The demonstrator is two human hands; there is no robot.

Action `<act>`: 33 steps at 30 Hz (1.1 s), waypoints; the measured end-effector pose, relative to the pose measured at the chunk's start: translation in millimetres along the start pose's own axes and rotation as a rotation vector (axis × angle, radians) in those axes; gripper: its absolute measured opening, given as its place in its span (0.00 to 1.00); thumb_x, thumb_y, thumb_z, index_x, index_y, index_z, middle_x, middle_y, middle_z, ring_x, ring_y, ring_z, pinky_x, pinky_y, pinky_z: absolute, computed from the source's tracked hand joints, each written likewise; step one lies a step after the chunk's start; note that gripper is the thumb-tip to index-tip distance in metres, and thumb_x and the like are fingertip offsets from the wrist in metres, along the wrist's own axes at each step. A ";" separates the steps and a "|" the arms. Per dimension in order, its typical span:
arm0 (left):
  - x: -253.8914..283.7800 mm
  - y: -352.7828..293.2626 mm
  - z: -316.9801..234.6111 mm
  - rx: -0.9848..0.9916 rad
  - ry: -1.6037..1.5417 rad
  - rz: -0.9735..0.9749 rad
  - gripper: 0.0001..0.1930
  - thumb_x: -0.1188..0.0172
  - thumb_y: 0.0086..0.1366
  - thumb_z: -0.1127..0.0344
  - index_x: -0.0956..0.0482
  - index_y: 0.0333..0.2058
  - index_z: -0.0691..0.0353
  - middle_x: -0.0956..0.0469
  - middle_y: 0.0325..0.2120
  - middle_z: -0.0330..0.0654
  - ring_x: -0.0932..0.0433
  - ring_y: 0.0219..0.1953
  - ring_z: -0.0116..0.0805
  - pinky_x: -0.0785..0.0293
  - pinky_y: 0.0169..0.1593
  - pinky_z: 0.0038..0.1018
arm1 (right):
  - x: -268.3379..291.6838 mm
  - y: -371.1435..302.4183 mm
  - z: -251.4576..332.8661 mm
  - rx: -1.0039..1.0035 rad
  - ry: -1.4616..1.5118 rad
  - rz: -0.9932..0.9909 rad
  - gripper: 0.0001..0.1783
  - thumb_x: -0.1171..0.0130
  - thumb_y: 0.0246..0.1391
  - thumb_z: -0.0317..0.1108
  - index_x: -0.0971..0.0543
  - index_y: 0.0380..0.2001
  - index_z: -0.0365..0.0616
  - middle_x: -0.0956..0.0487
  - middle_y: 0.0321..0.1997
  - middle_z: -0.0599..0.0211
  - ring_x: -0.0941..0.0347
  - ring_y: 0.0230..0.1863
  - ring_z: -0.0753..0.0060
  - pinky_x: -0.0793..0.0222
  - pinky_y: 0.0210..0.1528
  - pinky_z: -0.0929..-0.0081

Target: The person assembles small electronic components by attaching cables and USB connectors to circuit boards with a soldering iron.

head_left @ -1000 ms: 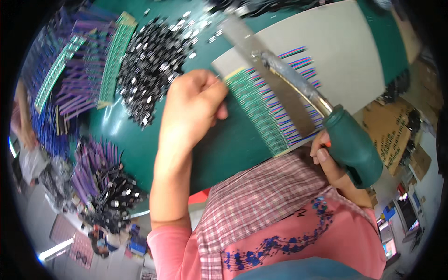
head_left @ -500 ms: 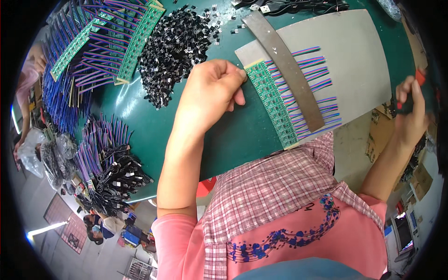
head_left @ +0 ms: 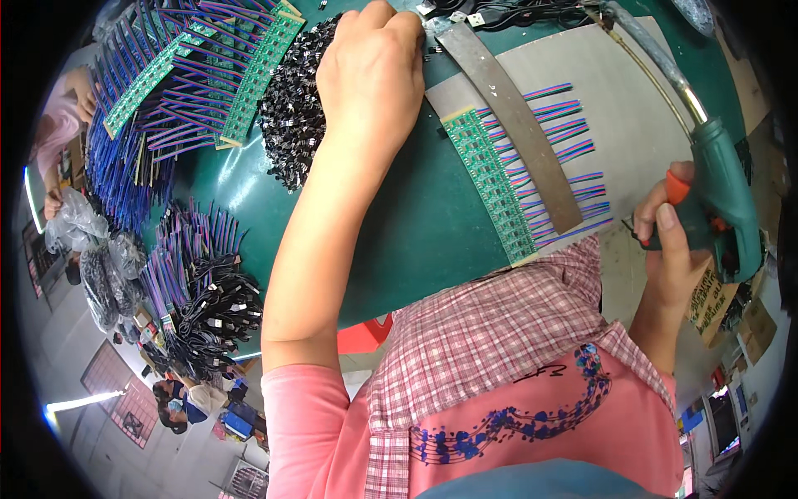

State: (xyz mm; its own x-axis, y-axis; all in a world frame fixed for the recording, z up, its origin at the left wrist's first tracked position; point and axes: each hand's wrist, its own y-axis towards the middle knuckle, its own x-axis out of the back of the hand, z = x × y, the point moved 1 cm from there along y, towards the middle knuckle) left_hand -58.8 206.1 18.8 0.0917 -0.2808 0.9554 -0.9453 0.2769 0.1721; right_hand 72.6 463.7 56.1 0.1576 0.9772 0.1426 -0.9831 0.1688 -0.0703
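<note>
In my right hand (head_left: 669,241) is a green soldering gun (head_left: 725,195) with an orange trigger part, its metal tube and wire guide pointing up over the grey plate (head_left: 640,108). My left hand (head_left: 371,71) is closed at the far edge of a pile of small black connectors (head_left: 293,125); its fingertips are hidden. Between my hands, a green circuit board strip (head_left: 489,187) lies at the plate's left edge. Blue, red and black wires (head_left: 569,129) run right from it, beneath a flat metal bar (head_left: 515,125).
More wired board strips (head_left: 258,79) are heaped at the far left. Nearer lies a bundle of black cables (head_left: 212,320) with plugs. Black USB cables (head_left: 532,12) lie along the far edge. At left, another person's hand (head_left: 81,91) is by the table.
My left hand has moved away from the board strip, up to the far side of the connector pile. My right hand has brought the soldering gun into view, over the plate's right side.
</note>
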 end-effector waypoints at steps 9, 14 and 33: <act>15.5 -51.9 -6.2 0.193 -0.644 -0.098 0.02 0.42 0.56 0.75 0.25 0.29 0.65 0.24 0.26 0.42 0.25 0.27 0.32 0.29 0.32 0.25 | -17.2 -18.5 1.9 -0.190 0.291 0.155 0.25 0.45 0.51 0.33 0.38 0.51 0.36 0.33 0.20 0.65 0.39 0.17 0.78 0.41 0.20 0.79; -5.1 -29.8 11.9 -0.070 -0.197 -0.204 0.07 0.41 0.58 0.72 0.21 0.36 0.62 0.25 0.28 0.42 0.25 0.32 0.38 0.29 0.36 0.29 | -32.4 -12.6 1.3 -0.187 0.284 0.161 0.24 0.44 0.50 0.30 0.35 0.50 0.35 0.31 0.20 0.65 0.38 0.18 0.79 0.40 0.21 0.80; 37.9 -113.9 -48.9 0.731 -1.597 0.331 0.06 0.46 0.62 0.78 0.27 0.39 0.67 0.22 0.32 0.38 0.25 0.34 0.21 0.29 0.40 0.18 | -73.7 -19.2 -1.8 -0.176 0.155 0.407 0.29 0.47 0.48 0.14 0.35 0.55 0.40 0.26 0.36 0.63 0.31 0.33 0.80 0.34 0.35 0.81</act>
State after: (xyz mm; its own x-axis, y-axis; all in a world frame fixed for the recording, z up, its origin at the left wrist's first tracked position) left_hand 67.6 208.8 47.2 -0.0539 -0.9562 -0.2876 -0.8332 0.2018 -0.5149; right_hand 80.0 388.6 45.2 -0.2120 0.9740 -0.0793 -0.9393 -0.2255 -0.2587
